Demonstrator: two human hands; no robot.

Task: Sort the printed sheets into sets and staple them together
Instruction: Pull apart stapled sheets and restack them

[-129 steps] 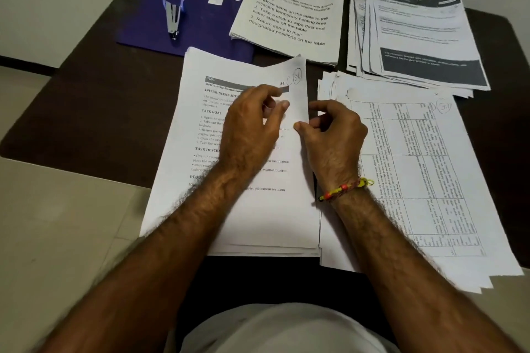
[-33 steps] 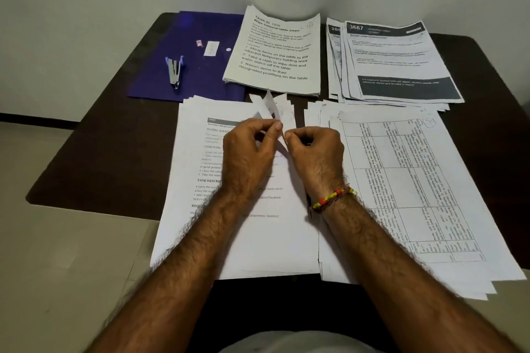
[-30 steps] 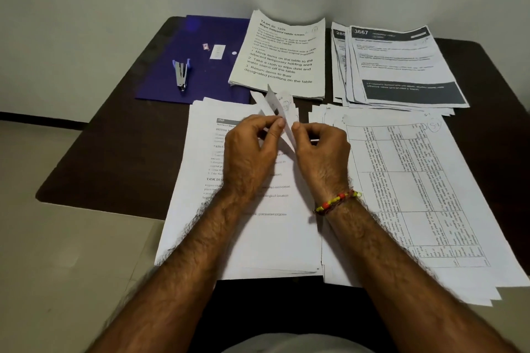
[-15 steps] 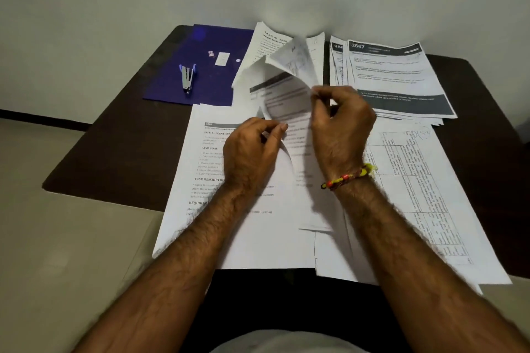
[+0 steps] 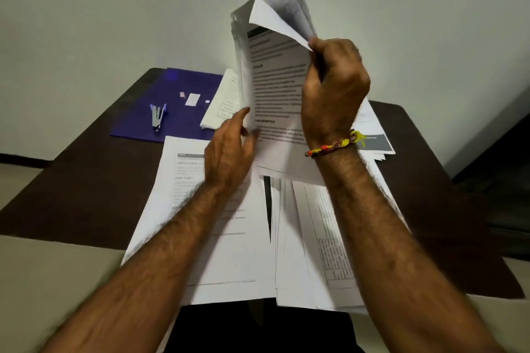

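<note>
Printed sheets (image 5: 275, 89) upright in right hand (image 5: 332, 89), above table (image 5: 86, 180) stacks.

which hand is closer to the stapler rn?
Left. The left hand hovers just right of the stapler near the table; the right hand grips the lifted sheets, farther right and higher.

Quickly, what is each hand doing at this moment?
Left hand: open, fingers straight, touching the lifted sheets.
Right hand: closed, gripping the lifted sheets by their right edge.
</note>
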